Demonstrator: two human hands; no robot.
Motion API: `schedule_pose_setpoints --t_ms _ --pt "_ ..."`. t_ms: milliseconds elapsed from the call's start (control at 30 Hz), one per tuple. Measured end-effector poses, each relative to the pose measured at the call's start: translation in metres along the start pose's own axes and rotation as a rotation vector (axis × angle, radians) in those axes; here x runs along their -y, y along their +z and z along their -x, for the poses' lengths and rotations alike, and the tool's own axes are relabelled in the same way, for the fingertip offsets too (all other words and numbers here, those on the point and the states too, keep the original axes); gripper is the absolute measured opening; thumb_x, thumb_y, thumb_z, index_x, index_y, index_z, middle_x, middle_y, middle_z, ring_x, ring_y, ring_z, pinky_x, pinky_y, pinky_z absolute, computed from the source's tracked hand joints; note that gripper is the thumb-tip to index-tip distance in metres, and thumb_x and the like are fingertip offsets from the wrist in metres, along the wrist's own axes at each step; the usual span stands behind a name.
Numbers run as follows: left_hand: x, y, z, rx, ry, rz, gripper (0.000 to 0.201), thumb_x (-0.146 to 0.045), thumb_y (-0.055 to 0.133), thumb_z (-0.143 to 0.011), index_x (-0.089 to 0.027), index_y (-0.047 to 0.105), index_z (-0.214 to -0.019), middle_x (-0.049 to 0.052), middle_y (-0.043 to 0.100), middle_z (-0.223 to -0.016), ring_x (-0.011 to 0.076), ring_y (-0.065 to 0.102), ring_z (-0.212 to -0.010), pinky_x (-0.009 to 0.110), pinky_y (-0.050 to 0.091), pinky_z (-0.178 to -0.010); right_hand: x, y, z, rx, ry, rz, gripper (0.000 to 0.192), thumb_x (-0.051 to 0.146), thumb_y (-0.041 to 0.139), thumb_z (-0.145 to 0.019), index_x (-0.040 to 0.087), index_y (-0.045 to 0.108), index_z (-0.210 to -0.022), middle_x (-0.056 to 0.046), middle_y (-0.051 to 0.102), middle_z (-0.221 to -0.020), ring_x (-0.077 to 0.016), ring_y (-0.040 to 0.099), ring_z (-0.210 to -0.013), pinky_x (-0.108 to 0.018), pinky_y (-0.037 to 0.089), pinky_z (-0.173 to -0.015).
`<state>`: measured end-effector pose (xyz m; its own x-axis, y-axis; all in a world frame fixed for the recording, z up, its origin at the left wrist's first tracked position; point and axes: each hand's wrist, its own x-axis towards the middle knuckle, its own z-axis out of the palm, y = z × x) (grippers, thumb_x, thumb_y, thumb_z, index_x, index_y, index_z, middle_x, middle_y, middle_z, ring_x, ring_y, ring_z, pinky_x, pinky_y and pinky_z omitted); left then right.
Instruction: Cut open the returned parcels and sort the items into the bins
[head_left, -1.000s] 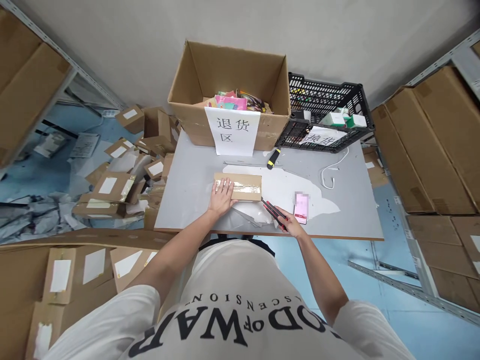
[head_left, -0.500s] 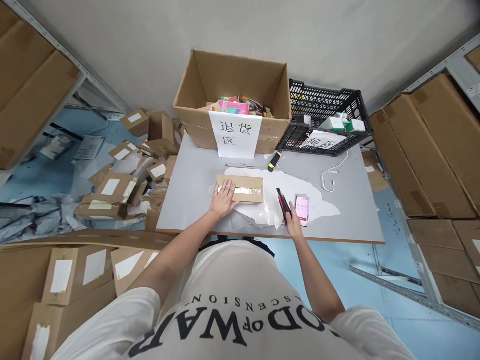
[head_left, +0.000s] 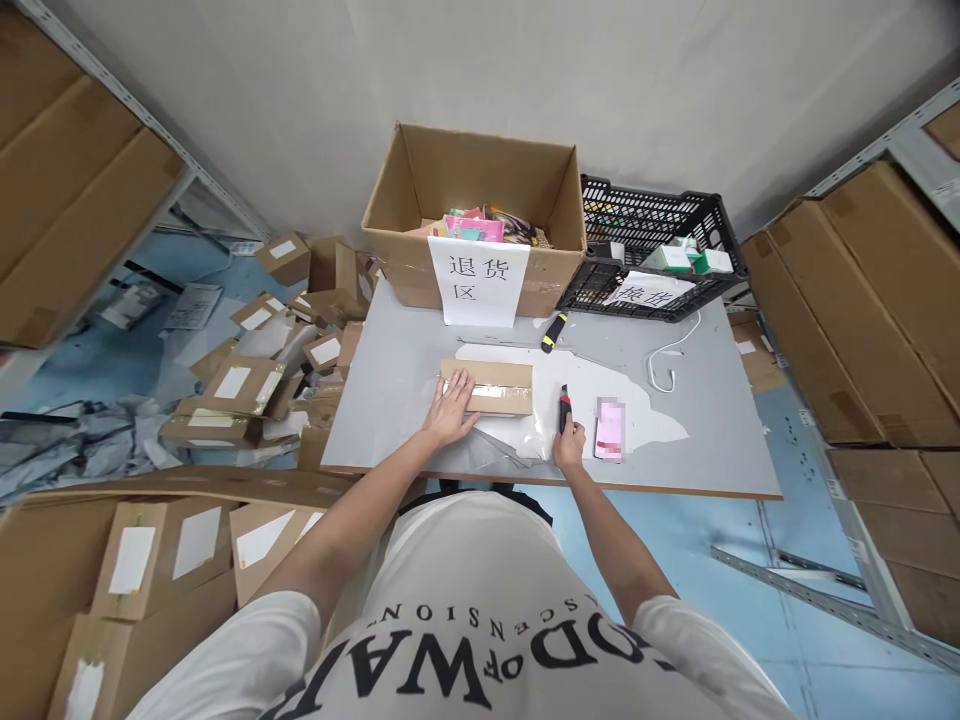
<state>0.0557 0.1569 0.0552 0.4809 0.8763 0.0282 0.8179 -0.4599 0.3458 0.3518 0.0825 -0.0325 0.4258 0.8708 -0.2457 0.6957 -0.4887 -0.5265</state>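
Note:
A small taped cardboard box lies on the grey table. My left hand rests on its left end with the fingers stretched out flat. In my right hand is a red and black utility knife, its tip pointing away from me, right of the box and apart from it. A phone with a pink screen lies just right of that hand. Clear plastic wrap is spread in front of the box.
Behind stand a large open carton with a paper sign and a black plastic crate holding small boxes. A yellow and black tool and a white cable lie on the table. Discarded boxes pile up at the left.
My right hand has drawn left, away from the phone and nearer the box, and the knife has turned to point more straight ahead. My left hand stays on the box. The view has shifted slightly.

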Motion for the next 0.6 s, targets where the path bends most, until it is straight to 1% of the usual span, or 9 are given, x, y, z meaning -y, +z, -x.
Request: schedule_pose_setpoints --t_ms 67,167,267,333,400,467,533,567,600 --pt "0.004 0.000 0.001 -0.012 0.016 0.042 0.071 -0.044 0.042 -0.086 -0.010 0.021 -0.144 0.018 0.023 -0.150 0.0299 0.015 -0.141 0.054 0.013 -0.112 -0.002 0.002 -0.002 0.014 0.030 0.071 0.060 0.026 0.039 -0.082 0.016 0.033 -0.141 -0.019 0.036 -0.133 -0.0337 0.041 -0.115 -0.045 0.033 -0.095" --pt "0.012 -0.003 0.003 -0.054 0.016 0.124 0.066 -0.043 0.041 -0.087 -0.010 0.027 -0.142 0.017 0.026 -0.150 0.0278 0.016 -0.141 0.051 0.019 -0.112 -0.004 0.005 -0.004 0.011 0.029 0.092 0.058 0.029 0.038 -0.084 0.017 0.034 -0.140 -0.019 0.036 -0.133 -0.0336 0.041 -0.115 -0.044 0.033 -0.094" --pt "0.021 -0.006 0.005 -0.111 -0.037 0.218 0.061 -0.043 0.038 -0.088 -0.010 0.032 -0.139 0.017 0.027 -0.149 0.0260 0.016 -0.141 0.048 0.023 -0.111 -0.005 0.009 -0.003 0.014 0.024 0.097 0.059 0.030 0.039 -0.085 0.019 0.030 -0.142 -0.018 0.036 -0.132 -0.0331 0.040 -0.117 -0.044 0.032 -0.094" --pt "0.030 -0.008 0.005 -0.176 -0.140 0.294 0.060 -0.044 0.035 -0.089 -0.011 0.034 -0.138 0.016 0.028 -0.149 0.0252 0.018 -0.140 0.046 0.026 -0.111 -0.004 0.010 -0.001 0.030 0.035 0.125 0.061 0.027 0.040 -0.084 0.019 0.029 -0.143 -0.018 0.037 -0.131 -0.0338 0.038 -0.119 -0.046 0.032 -0.095" --pt "0.040 -0.009 0.003 -0.251 -0.307 0.403 0.060 -0.048 0.031 -0.091 -0.012 0.035 -0.138 0.016 0.031 -0.148 0.0241 0.024 -0.139 0.044 0.028 -0.111 0.001 0.008 0.001 0.045 0.050 0.148 0.062 0.025 0.043 -0.083 0.019 0.030 -0.144 -0.019 0.038 -0.131 -0.0356 0.036 -0.121 -0.049 0.031 -0.096" --pt "0.051 -0.009 0.001 -0.276 -0.484 0.549 0.064 -0.053 0.022 -0.092 -0.012 0.036 -0.139 0.016 0.036 -0.145 0.0232 0.033 -0.135 0.042 0.032 -0.108 0.011 0.001 0.001 0.026 0.067 0.130 0.064 0.028 0.048 -0.082 0.017 0.032 -0.143 -0.020 0.036 -0.135 -0.0378 0.032 -0.125 -0.053 0.027 -0.099" --pt "0.062 -0.010 -0.002 -0.222 -0.610 0.719 0.071 -0.057 0.008 -0.092 -0.012 0.037 -0.139 0.016 0.042 -0.141 0.0230 0.042 -0.129 0.042 0.038 -0.103 0.027 -0.010 -0.001 0.004 0.051 0.018 0.066 0.034 0.050 -0.081 0.016 0.033 -0.142 -0.020 0.033 -0.139 -0.0374 0.029 -0.128 -0.053 0.024 -0.103" --pt "0.068 -0.011 -0.004 -0.173 -0.645 0.801 0.075 -0.058 0.001 -0.091 -0.013 0.037 -0.139 0.017 0.043 -0.140 0.0232 0.045 -0.127 0.042 0.041 -0.101 0.037 -0.016 -0.002 0.018 0.031 -0.084 0.066 0.038 0.050 -0.083 0.015 0.034 -0.142 -0.019 0.033 -0.141 -0.0356 0.030 -0.129 -0.052 0.025 -0.104" --pt "0.072 -0.013 -0.007 -0.120 -0.665 0.876 0.079 -0.059 -0.003 -0.089 -0.013 0.037 -0.139 0.017 0.042 -0.141 0.0234 0.046 -0.126 0.041 0.043 -0.098 0.048 -0.024 -0.003 0.067 0.005 -0.217 0.064 0.043 0.047 -0.084 0.016 0.035 -0.141 -0.018 0.034 -0.141 -0.0328 0.032 -0.129 -0.048 0.027 -0.105"
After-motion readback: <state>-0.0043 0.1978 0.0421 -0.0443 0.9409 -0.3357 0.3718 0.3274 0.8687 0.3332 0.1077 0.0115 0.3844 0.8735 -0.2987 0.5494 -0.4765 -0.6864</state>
